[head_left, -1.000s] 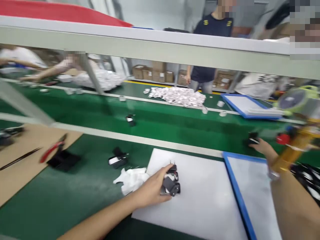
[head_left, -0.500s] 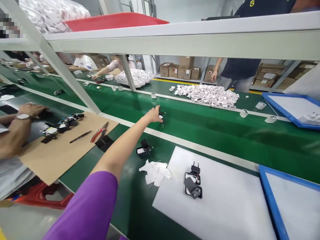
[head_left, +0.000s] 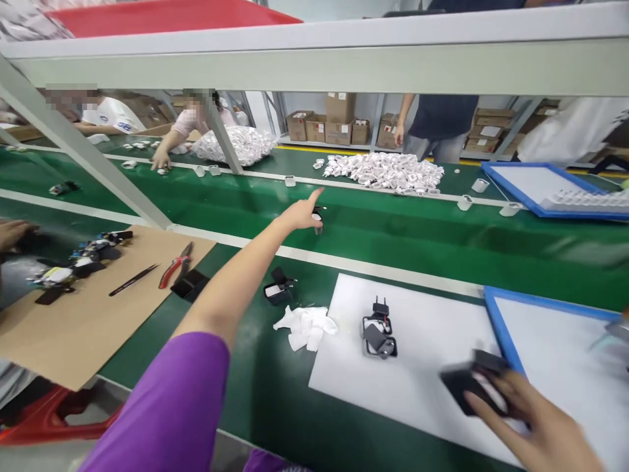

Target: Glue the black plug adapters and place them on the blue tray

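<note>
My left hand [head_left: 301,215] reaches out over the green conveyor belt [head_left: 417,233], index finger pointing away. Its other fingers close on a small black charger part [head_left: 318,213] with a metal pin, mostly hidden behind the hand. At the lower right, my right hand [head_left: 545,419] grips an open black charger housing [head_left: 474,387] with something white inside; motion blurs it. Two open black charger housings [head_left: 381,337], one with a two-pin plug, lie on the white sheet [head_left: 422,373]. Another black charger [head_left: 278,288] rests behind crumpled white pieces [head_left: 307,326] on the green bench.
A blue-edged tray [head_left: 501,328] stands at right. Pliers [head_left: 177,265] and tweezers [head_left: 132,280] lie on cardboard [head_left: 93,328], beside circuit parts and a co-worker's hand. White plastic pieces [head_left: 386,172] are heaped across the belt. A shelf beam [head_left: 314,65] crosses above.
My right hand has come into view at the lower right with a black charger housing. My left hand stays over the belt, still holding the part. The view has shifted right and down.
</note>
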The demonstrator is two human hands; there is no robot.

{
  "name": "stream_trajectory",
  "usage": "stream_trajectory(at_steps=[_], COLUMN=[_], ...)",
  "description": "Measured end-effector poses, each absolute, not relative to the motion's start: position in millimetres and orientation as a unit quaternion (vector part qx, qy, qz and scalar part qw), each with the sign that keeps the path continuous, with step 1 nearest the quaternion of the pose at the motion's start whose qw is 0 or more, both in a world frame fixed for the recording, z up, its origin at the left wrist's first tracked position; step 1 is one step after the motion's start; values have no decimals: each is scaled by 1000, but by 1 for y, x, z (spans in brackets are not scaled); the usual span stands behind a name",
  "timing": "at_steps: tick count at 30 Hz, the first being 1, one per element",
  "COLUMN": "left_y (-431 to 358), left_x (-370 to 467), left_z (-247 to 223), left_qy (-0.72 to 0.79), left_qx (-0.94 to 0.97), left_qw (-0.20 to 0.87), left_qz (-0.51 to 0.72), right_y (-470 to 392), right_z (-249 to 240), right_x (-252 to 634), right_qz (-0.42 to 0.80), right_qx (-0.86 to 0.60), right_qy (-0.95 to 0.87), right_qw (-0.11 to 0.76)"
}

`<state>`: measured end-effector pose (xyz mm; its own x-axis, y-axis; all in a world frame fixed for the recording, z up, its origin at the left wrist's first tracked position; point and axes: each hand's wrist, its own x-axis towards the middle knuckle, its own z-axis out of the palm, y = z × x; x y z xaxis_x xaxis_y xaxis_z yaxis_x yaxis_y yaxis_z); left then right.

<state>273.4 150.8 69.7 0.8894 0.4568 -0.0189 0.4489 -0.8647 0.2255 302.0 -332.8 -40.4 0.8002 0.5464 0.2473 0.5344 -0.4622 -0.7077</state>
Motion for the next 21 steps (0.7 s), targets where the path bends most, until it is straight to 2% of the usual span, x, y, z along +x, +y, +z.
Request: stream_trajectory(at_steps=[3,5,10,11,12,15,17,19,21], left_y=[108,76,12,4,-3,-16,-21,-25,-31], left_x=[237,204,140,133,128,120,118,116,113], left_z=[90,90,44,33,24,7,3,0,-6], left_qy=[153,133,55,53,50,29,-2,-30,-32], left_qx=[978,978,956,952,950,950,949,948,947], left_qw=[130,145,289,300,306,308,308,311,314], left_qz=[63,62,-20,-32,-40,-49,-59,-65,-58], right_y=[-300,-277,-279,-289,-301,-336,-352,-360,-360], right_z=[-50,-54,-44,-37,-30,-3,13,24,31], right_x=[279,270,267,271,278,310,339,368,391], right_qz=[95,78,151,133,81,-242,-335,-250,-107], right_qx=[-882,-897,-845,-844,-850,-827,-768,-743,-711], right_qy=[-280,-249,-276,-272,-255,-142,-106,-90,-86], right_qw=[366,356,432,443,453,487,536,614,690])
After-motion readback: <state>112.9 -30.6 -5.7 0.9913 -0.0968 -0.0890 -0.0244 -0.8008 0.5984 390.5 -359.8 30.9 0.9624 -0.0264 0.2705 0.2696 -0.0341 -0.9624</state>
